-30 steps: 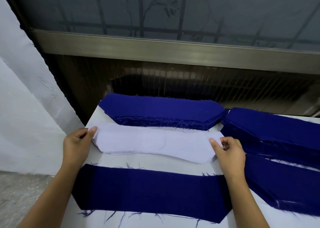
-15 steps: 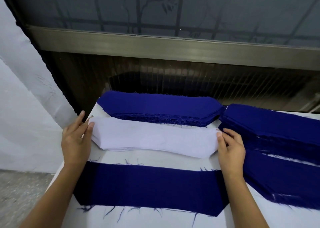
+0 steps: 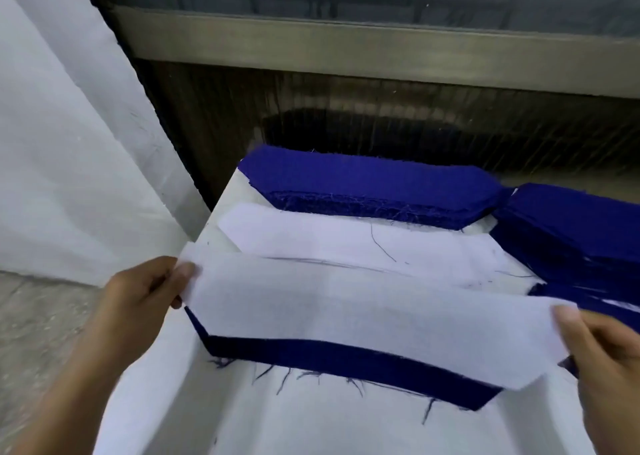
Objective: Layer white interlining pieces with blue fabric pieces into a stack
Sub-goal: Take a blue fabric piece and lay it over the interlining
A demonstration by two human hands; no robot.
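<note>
The left grip (image 3: 145, 292) and the right grip (image 3: 609, 347) are each pinched shut on one end of a white interlining piece (image 3: 363, 316), which is held over the blue fabric piece (image 3: 346, 354) on the counter (image 3: 311, 427). It looks thin, limp and light, so it is best taken by both ends. Its long axis runs left to right, parallel to the blue fabric piece.

the white-covered table (image 3: 311, 427) carries a blue fabric stack (image 3: 374, 184) at upper centre, a second blue stack (image 3: 571, 226) at right, a white interlining stack (image 3: 346, 240) mid-frame, and a single blue piece (image 3: 346, 354) below.
</note>
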